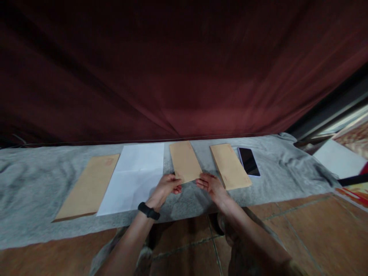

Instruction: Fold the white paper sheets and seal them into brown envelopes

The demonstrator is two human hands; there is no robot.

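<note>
A brown paper envelope (186,160) lies tilted in front of me, its near edge between my two hands. My left hand (168,185), with a black band on its wrist, pinches the envelope's near left corner between thumb and fingers. At the near right corner, my right hand (211,184) has its thumb and fingers closed on the edge. To the right rests a stack of brown envelopes (230,166). White paper sheets (138,172) with a crease across them lie to the left, and beyond them is a larger-looking brown envelope (89,186).
A dark-screened phone (249,161) lies right of the stack. Everything sits on a grey cloth (273,165) along a dark red curtain (184,76). Brown floor tiles (316,230) show at the near side. Papers and a dark frame (330,103) stand at the far right.
</note>
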